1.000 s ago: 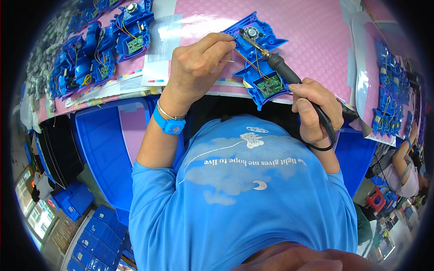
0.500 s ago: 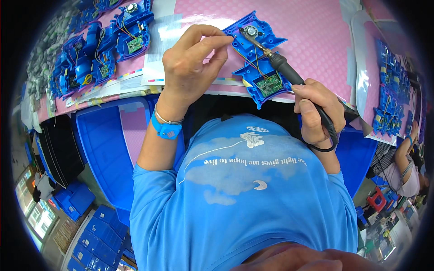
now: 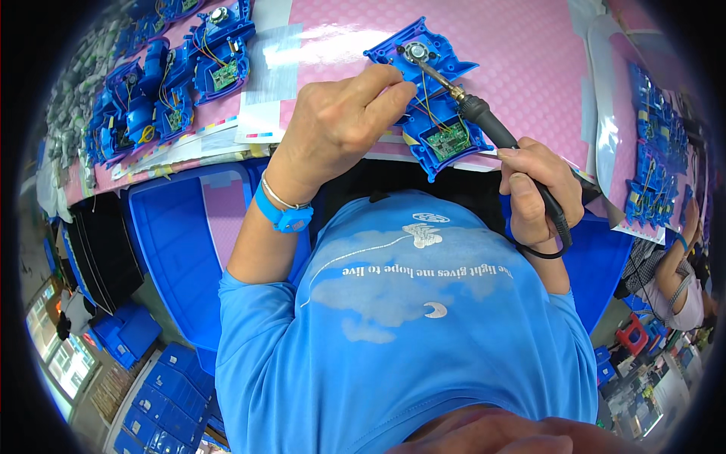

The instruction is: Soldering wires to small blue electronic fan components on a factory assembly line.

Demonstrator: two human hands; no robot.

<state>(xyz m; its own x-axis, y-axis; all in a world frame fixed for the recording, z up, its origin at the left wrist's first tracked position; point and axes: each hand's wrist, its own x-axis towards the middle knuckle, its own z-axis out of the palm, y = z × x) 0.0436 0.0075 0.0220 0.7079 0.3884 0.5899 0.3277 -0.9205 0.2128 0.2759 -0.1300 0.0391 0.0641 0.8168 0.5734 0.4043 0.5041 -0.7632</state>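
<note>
A blue plastic housing in two joined pieces point(image 3: 452, 69) lies on the pink table. Its upper piece carries a small round speaker point(image 3: 417, 52), its lower piece a green circuit board point(image 3: 449, 141), and thin red and yellow wires point(image 3: 428, 106) run between them. In my right hand point(image 3: 538, 189) is a soldering iron point(image 3: 488, 121) with a black handle, its metal tip touching or just over the speaker's lower edge. My left hand point(image 3: 344, 125) is closed in a pinch over the housing's left side, close to the wires. Whatever its fingertips hold is hidden.
More blue housings with boards and wires point(image 3: 162, 94) lie at the far left, beside a heap of grey bagged parts point(image 3: 79, 98). Others point(image 3: 652, 151) are at the right. A blue bin point(image 3: 162, 257) stands below the table edge. Another person's arm point(image 3: 671, 253) shows far right.
My left hand has moved right and slightly down across the housing, staying pinched. The soldering iron's tip has moved right and down to the speaker's lower edge; my right hand has shifted slightly.
</note>
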